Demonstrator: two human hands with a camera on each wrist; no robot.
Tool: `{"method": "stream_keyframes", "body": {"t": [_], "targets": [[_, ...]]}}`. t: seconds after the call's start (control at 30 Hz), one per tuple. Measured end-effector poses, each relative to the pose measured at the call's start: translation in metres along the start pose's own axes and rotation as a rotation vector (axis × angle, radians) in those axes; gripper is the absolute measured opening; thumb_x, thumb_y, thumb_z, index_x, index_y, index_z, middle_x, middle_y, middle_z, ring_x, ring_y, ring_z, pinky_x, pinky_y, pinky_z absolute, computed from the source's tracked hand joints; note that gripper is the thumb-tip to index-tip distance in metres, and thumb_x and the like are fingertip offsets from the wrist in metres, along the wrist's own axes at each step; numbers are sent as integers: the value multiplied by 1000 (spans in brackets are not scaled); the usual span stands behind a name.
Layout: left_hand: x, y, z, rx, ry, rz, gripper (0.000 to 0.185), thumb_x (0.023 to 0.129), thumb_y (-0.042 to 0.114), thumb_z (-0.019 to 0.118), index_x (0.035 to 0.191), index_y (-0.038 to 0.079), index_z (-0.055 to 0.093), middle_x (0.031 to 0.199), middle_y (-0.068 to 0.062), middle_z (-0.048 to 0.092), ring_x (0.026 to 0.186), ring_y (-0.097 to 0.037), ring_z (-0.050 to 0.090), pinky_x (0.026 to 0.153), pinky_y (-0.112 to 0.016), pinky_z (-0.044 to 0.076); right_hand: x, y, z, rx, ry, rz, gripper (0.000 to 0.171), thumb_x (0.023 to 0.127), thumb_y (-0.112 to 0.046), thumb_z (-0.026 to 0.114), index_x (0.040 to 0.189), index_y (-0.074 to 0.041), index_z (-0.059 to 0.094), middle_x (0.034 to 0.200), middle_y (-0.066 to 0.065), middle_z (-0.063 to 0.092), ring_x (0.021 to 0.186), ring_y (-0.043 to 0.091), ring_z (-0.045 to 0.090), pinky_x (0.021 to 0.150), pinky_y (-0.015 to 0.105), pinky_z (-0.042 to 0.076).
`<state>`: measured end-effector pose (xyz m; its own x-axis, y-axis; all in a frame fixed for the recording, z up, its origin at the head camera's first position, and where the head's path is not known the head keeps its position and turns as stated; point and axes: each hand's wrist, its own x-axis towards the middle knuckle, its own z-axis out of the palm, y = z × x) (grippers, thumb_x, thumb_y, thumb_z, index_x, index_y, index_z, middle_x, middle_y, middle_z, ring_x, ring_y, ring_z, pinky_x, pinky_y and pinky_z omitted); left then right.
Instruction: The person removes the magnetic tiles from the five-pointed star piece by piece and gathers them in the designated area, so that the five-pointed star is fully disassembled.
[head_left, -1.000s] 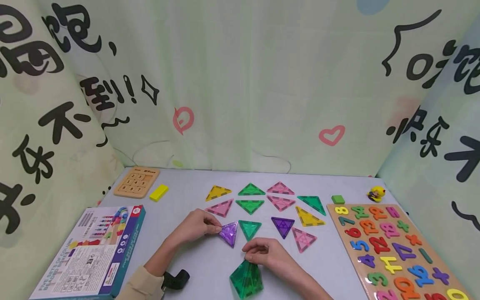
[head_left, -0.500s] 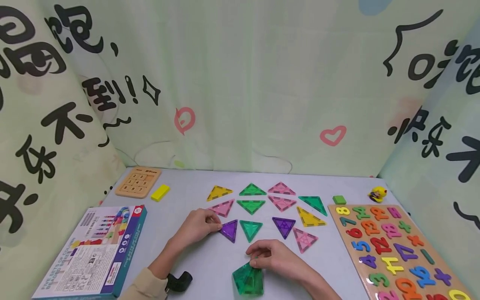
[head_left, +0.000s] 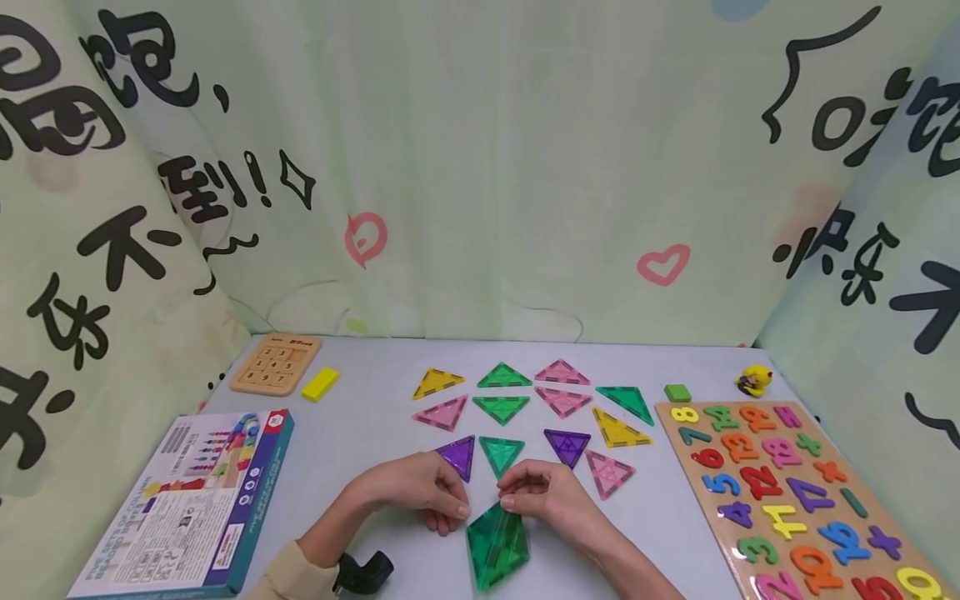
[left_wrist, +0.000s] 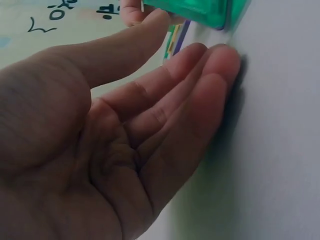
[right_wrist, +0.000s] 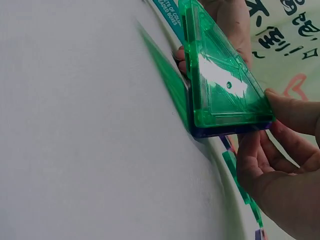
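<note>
In the head view my right hand (head_left: 555,496) pinches the top corner of translucent green magnetic tiles (head_left: 498,550), joined and tilted above the table. A triangular green face with a dark purple edge along it shows in the right wrist view (right_wrist: 227,92). My left hand (head_left: 420,490) is beside the tiles' left corner, its fingers loosely bent with a gap between thumb and fingers (left_wrist: 215,65); whether the thumb touches the tiles I cannot tell. Behind the left hand a purple triangle tile (head_left: 457,457) lies flat. A green triangle tile (head_left: 501,454) lies just beyond the right hand.
Several loose triangle tiles, such as a pink one (head_left: 609,473) and a yellow one (head_left: 619,428), lie beyond the hands. A box (head_left: 176,508) is at left, a wooden number board (head_left: 795,500) at right. A yellow block (head_left: 320,385) and small wooden board (head_left: 275,364) sit back left.
My left hand has left the purple triangle tile and moved right and nearer, up to the green tiles. My right hand has turned the green tiles a little.
</note>
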<state>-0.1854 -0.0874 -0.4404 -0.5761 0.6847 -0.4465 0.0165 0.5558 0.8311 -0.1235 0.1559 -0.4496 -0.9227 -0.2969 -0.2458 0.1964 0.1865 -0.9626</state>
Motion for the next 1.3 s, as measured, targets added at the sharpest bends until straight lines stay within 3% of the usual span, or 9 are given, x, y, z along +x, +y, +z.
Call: {"method": "stream_keyframes", "body": {"t": [0.23, 0.5, 0.87, 1.3], "targets": [[4, -3, 4, -105, -78, 12, 9, 91, 15, 71, 90, 8, 75, 76, -2, 72, 65, -10, 67, 63, -23, 57, 1, 1, 6, 45, 51, -14, 31, 87, -18, 76, 109, 3, 67, 98, 7, 73, 88, 14, 66, 80, 23, 54], [7, -3, 6, -132, -29, 13, 8, 88, 14, 74, 89, 6, 72, 74, -2, 71, 64, -12, 65, 63, -24, 56, 0, -1, 6, 73, 72, -26, 27, 87, -12, 75, 106, 4, 67, 96, 6, 72, 88, 13, 68, 80, 22, 55], [8, -3, 8, -145, -50, 22, 9, 88, 13, 75, 90, 7, 70, 74, -3, 72, 64, -11, 66, 61, -24, 55, -2, -1, 8, 130, 81, -52, 28, 83, -14, 79, 102, 3, 68, 92, 0, 72, 86, 12, 68, 80, 23, 56], [7, -5, 2, -74, -48, 53, 8, 90, 10, 72, 91, 3, 76, 74, 3, 69, 64, -8, 62, 64, -22, 56, 1, 8, 3, 152, -69, 13, 31, 88, -15, 74, 113, 3, 66, 100, 2, 73, 88, 11, 66, 80, 24, 54]]}}
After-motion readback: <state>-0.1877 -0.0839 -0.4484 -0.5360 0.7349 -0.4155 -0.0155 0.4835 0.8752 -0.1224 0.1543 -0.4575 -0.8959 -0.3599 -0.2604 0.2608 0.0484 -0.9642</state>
